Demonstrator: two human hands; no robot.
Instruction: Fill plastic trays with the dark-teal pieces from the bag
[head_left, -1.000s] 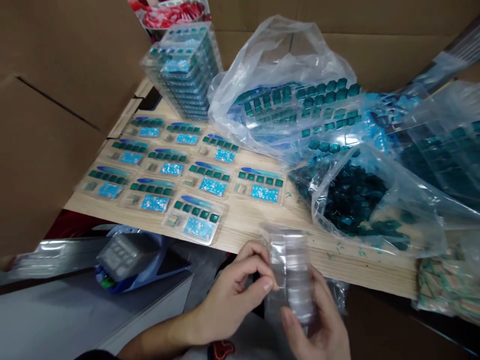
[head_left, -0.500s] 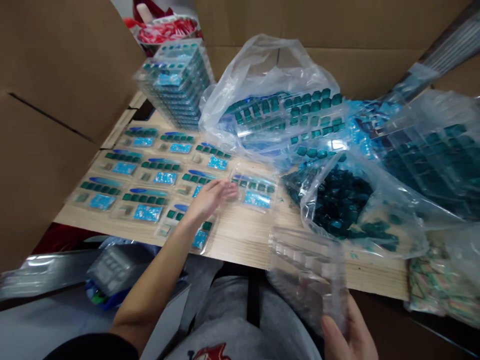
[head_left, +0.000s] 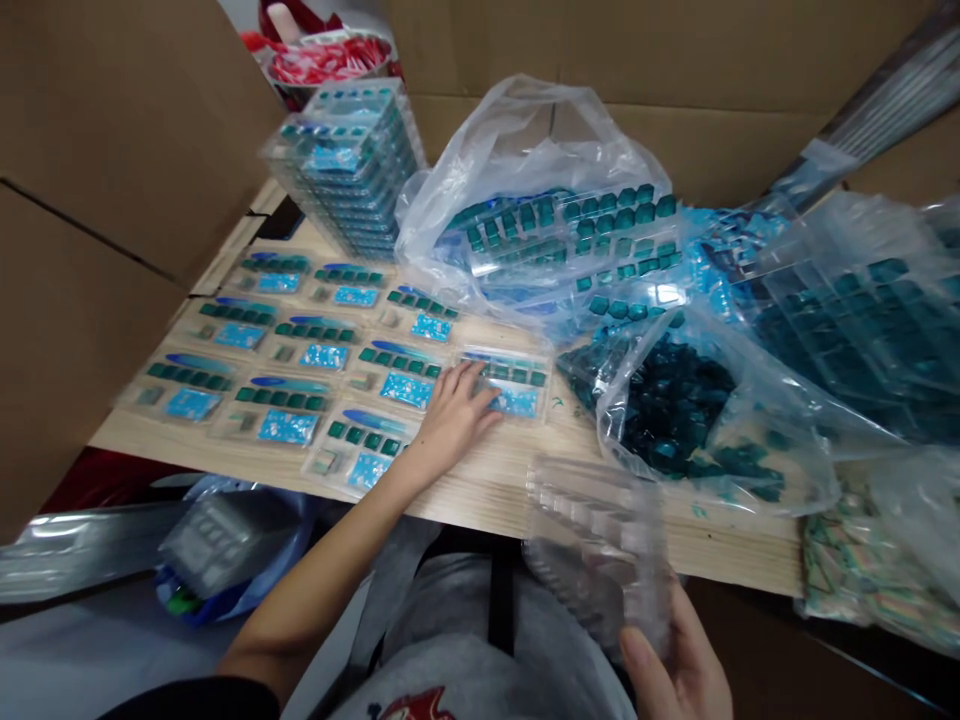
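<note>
Right hand point(head_left: 675, 672) cut off at bottom edge, partly behind clear tray point(head_left: 596, 555), blister pack point(head_left: 517, 374) partly hidden under left hand point(head_left: 454, 420), bowl point(head_left: 326, 60) cut off at top edge, contents unclear

left hand point(head_left: 456, 420): palm down, fingers spread | left arm point(head_left: 315, 590): extended forward | right hand point(head_left: 679, 665): low, curled, thumb raised

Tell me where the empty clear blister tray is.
In the head view, the clear blister tray is at lower right, in the right hand, over the wooden table's front edge.
</note>
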